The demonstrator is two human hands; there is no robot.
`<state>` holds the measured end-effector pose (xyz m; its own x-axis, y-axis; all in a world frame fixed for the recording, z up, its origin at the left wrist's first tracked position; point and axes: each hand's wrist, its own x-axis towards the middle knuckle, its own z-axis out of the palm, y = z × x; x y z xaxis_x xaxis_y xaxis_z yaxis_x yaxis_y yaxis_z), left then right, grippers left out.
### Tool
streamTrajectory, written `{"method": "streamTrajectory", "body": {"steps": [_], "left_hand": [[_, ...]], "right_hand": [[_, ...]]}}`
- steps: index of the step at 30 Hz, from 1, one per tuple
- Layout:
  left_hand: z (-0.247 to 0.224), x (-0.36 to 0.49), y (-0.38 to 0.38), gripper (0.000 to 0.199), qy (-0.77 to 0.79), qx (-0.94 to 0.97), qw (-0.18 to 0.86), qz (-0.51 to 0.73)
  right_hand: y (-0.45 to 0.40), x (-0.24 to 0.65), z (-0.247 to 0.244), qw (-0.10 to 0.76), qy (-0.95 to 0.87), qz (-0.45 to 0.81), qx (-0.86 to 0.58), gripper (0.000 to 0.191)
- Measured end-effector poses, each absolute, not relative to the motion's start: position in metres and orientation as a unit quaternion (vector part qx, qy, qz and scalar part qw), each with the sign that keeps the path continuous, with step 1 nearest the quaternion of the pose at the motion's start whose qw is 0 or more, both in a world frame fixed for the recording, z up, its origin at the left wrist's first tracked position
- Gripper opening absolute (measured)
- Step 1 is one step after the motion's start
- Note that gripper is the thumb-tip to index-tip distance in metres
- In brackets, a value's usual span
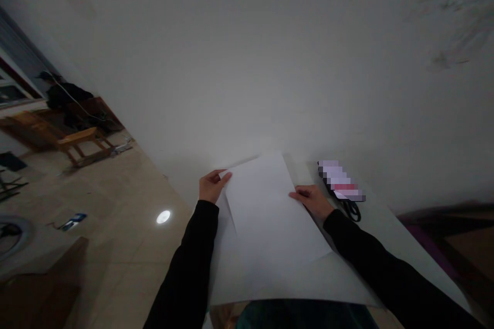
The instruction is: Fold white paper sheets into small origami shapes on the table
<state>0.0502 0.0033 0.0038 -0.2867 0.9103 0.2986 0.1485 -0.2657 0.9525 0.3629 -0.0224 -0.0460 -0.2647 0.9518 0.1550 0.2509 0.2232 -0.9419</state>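
Note:
A blank white sheet of paper (270, 211) lies over the white table (231, 290) in front of me, its far edge close to the wall. My left hand (212, 185) pinches the sheet's far left corner between thumb and fingers. On the right edge of the paper, my right hand (313, 200) grips it with thumb and forefinger. Both hands are closed, and black sleeves cover my arms. Whether more than one sheet lies here, I cannot tell.
A phone (341, 181) with a blurred screen and a dark strap lies right of the paper. The pale wall (247, 61) rises directly behind the table. At far left, a person in dark clothes (67, 93) sits near a wooden chair (83, 136) on the tiled floor (146, 247).

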Motion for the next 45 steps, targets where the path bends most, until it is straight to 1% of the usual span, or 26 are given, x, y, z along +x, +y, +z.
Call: {"method": "streamTrajectory", "body": {"steps": [4,10,15,17,20,22,25,27,29,31,32,35,37,39,41,42,43,45], "left_hand": [[0.000,0.046,0.006,0.036,0.521,0.496,0.316,0.619],[-0.007,0.037,0.011,0.048,0.497,0.487,0.375,0.613],[-0.008,0.036,0.010,0.052,0.489,0.464,0.417,0.610],[-0.007,0.038,0.009,0.057,0.495,0.465,0.428,0.596],[-0.004,0.045,0.003,0.063,0.473,0.529,0.448,0.544],[0.000,0.051,-0.002,0.058,0.444,0.600,0.463,0.477],[0.004,0.061,-0.010,0.038,0.406,0.671,0.481,0.392],[0.003,0.065,-0.011,0.029,0.392,0.684,0.470,0.397],[0.001,0.067,-0.009,0.025,0.401,0.673,0.451,0.427],[-0.003,0.066,-0.005,0.028,0.439,0.632,0.436,0.466],[-0.005,0.064,-0.003,0.030,0.461,0.607,0.425,0.488],[-0.008,0.059,0.002,0.036,0.502,0.554,0.376,0.547],[-0.006,0.056,0.002,0.037,0.508,0.555,0.353,0.556],[-0.004,0.054,0.001,0.036,0.517,0.552,0.338,0.560],[-0.001,0.054,0.000,0.038,0.520,0.530,0.330,0.583],[0.000,0.056,0.000,0.042,0.515,0.514,0.337,0.597],[0.000,0.058,-0.001,0.048,0.504,0.498,0.357,0.608],[-0.003,0.064,-0.002,0.062,0.475,0.478,0.429,0.601]], "right_hand": [[-0.021,0.365,-0.048,0.405,-0.675,0.439,-0.433,0.037],[-0.020,0.367,-0.049,0.406,-0.670,0.438,-0.442,0.037],[-0.021,0.367,-0.047,0.421,-0.654,0.440,-0.449,0.037],[-0.022,0.366,-0.044,0.443,-0.631,0.443,-0.457,0.037],[-0.024,0.365,-0.040,0.515,-0.575,0.422,-0.476,0.036],[-0.025,0.365,-0.037,0.568,-0.532,0.387,-0.495,0.035],[-0.025,0.365,-0.032,0.626,-0.481,0.334,-0.514,0.032],[-0.026,0.365,-0.030,0.656,-0.459,0.309,-0.513,0.030],[-0.026,0.365,-0.028,0.674,-0.446,0.290,-0.512,0.029],[-0.026,0.366,-0.027,0.667,-0.459,0.285,-0.513,0.030],[-0.027,0.366,-0.028,0.649,-0.480,0.296,-0.511,0.032],[-0.028,0.368,-0.029,0.535,-0.569,0.381,-0.495,0.039],[-0.029,0.370,-0.030,0.458,-0.607,0.434,-0.483,0.046],[-0.029,0.371,-0.031,0.427,-0.622,0.453,-0.475,0.052],[-0.029,0.370,-0.032,0.440,-0.615,0.456,-0.469,0.054],[-0.029,0.368,-0.033,0.458,-0.604,0.454,-0.468,0.054],[-0.028,0.367,-0.034,0.482,-0.587,0.451,-0.469,0.054],[-0.027,0.362,-0.036,0.531,-0.546,0.449,-0.468,0.052]]}}
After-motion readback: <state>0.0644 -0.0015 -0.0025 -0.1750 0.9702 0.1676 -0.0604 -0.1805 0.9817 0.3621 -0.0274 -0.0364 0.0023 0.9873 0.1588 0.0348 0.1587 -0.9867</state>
